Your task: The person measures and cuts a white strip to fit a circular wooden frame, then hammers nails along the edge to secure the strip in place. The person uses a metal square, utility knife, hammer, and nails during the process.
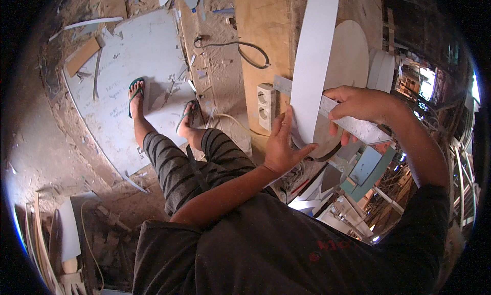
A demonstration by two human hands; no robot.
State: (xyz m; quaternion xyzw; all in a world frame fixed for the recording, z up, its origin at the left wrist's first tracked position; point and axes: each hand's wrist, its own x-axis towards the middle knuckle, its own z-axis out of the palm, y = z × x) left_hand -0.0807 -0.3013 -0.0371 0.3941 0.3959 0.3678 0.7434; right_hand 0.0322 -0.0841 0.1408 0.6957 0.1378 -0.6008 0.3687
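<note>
Right hand (360, 106)'s gripping a pale bar (362, 130) right by a long white board (316, 54), left hand (282, 150)'s spread at the board's lower end, and there's a socket strip (265, 105) on some plywood (258, 24), dark cable (266, 58) looped nearby.

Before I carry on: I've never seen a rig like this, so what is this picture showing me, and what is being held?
There is no robot arm here, just a person's two bare hands. The one picture comes from a wide fisheye camera worn on the head and looking down; straight edges bend toward its rim, and its left is the person's left.

The right hand grips a pale bar. The left hand is open, by the lower end of a white strip; whether it presses there, I cannot tell.

Left of the strip is a plywood board, with a socket block and a looped black cord on it. The left foot stands on a grey sheet.
</note>
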